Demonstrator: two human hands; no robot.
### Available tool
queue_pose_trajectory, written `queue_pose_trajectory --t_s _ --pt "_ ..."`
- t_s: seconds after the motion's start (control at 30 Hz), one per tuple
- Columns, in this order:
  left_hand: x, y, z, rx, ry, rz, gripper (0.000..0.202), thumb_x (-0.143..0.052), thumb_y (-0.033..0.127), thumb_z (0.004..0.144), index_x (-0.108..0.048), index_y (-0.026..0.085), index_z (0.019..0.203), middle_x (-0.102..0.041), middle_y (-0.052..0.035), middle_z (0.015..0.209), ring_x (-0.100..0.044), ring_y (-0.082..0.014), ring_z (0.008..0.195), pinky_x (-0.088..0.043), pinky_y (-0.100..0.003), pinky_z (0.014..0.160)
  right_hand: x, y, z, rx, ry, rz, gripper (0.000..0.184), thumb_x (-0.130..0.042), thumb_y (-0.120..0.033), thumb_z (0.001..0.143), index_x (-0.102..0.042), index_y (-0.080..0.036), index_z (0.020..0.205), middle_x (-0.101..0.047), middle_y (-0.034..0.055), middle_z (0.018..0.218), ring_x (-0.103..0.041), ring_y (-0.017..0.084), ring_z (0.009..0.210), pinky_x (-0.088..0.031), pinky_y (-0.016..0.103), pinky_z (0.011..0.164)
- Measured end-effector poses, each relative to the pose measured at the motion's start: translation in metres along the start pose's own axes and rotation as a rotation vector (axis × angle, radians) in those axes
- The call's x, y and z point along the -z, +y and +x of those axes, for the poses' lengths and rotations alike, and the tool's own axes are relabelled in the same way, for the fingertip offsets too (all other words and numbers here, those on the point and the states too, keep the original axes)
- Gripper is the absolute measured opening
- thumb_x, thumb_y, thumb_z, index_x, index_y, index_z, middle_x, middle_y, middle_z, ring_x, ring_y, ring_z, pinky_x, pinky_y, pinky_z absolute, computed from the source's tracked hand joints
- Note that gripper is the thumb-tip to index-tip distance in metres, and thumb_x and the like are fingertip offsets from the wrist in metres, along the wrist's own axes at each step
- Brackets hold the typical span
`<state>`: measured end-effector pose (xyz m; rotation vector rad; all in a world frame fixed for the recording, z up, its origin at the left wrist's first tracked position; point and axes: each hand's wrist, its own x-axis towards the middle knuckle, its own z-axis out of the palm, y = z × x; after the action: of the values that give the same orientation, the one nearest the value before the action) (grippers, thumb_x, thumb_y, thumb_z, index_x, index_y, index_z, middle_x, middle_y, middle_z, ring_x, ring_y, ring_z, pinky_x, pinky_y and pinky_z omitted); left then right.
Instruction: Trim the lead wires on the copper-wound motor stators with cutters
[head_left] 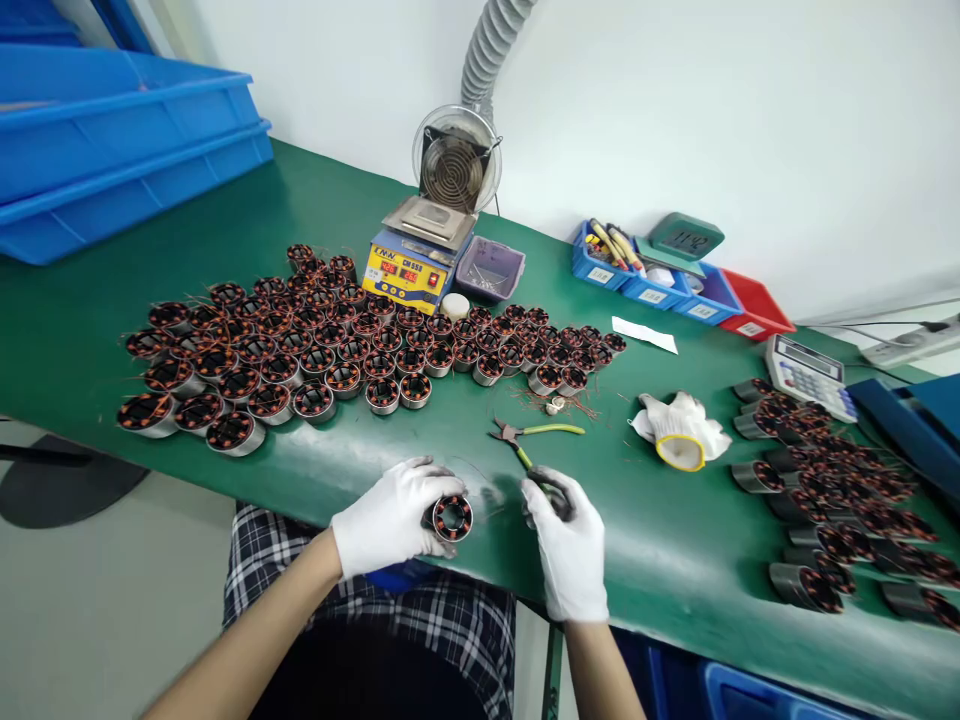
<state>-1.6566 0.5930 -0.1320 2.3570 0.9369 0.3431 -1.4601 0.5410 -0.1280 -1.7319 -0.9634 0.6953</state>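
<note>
My left hand (401, 515), in a white glove, is closed round a motor stator (452, 518) near the table's front edge. The stator's ring end, with copper windings inside, faces up toward me. My right hand (566, 535), also in a white glove with darkened fingertips, is closed round one green handle of the cutting pliers (510, 432). The pliers' other handle points away to the right, and the jaws are at the left. A thin wire seems to lie between my hands.
Many wound stators (315, 360) stand in rows across the green table (330, 490). More stators (825, 500) lie at the right by a calculator (806, 375). A white glove (682, 430), wire scraps (562, 405), a soldering pot (412, 260) and blue trays (135, 150) are also there.
</note>
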Motion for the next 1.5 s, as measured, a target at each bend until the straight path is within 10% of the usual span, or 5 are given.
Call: queue_pose_trajectory --t_s 0.3,0.57,1.07,1.23,1.5 --pt "-0.018 0.057 -0.013 -0.095 0.388 0.057 0.113 -0.057 0.070 0.061 0.002 0.011 0.137 -0.034 -0.0258 0.132 -0.034 -0.0384 0.123 -0.033 -0.051 0.098 0.002 0.004 -0.032 0.925 -0.334 -0.544 0.048 -0.038 -0.010 0.084 -0.033 -0.016 0.132 -0.068 0.0119 0.094 -0.066 0.020 0.071 -0.052 0.029 0.058" --pt "-0.027 0.045 0.005 0.205 0.135 0.034 0.071 -0.055 0.047 0.077 -0.022 0.010 0.129 -0.048 -0.0205 0.115 -0.056 -0.0314 0.093 -0.046 -0.046 0.076 -0.003 0.016 -0.016 0.425 -0.773 -0.488 0.058 -0.041 -0.007 0.070 -0.039 -0.012 0.128 -0.067 0.0026 0.065 -0.058 0.016 0.051 -0.042 0.024 0.049" --pt "-0.023 0.031 0.006 -0.094 0.025 0.271 0.009 -0.042 0.017 0.085 -0.050 0.017 0.081 -0.057 -0.0033 0.085 -0.047 -0.0215 0.077 -0.040 -0.037 0.070 0.008 0.008 -0.009 -0.466 -0.516 0.198 0.026 -0.054 -0.043 0.070 -0.049 -0.017 0.064 -0.045 -0.0067 0.037 -0.033 0.007 0.028 -0.024 0.019 0.030" --pt "-0.023 0.034 0.007 -0.088 0.033 0.282 0.011 -0.041 0.016 0.084 -0.050 0.017 0.077 -0.055 -0.0034 0.079 -0.047 -0.0211 0.075 -0.040 -0.037 0.068 0.026 0.006 -0.007 0.140 -0.052 -0.151 0.017 -0.051 -0.034 0.078 -0.055 -0.018 0.077 -0.062 0.0041 0.068 -0.058 0.016 0.062 -0.048 0.029 0.060" --pt "-0.016 0.031 0.005 -0.053 0.042 0.153 0.012 -0.055 0.017 0.075 -0.050 0.017 0.086 -0.057 -0.0054 0.089 -0.055 -0.0215 0.081 -0.045 -0.038 0.073 -0.003 0.016 -0.019 0.925 -0.364 -0.538 0.022 -0.037 -0.018 0.089 -0.059 -0.017 0.082 -0.060 0.0055 0.069 -0.057 0.015 0.059 -0.047 0.025 0.056"
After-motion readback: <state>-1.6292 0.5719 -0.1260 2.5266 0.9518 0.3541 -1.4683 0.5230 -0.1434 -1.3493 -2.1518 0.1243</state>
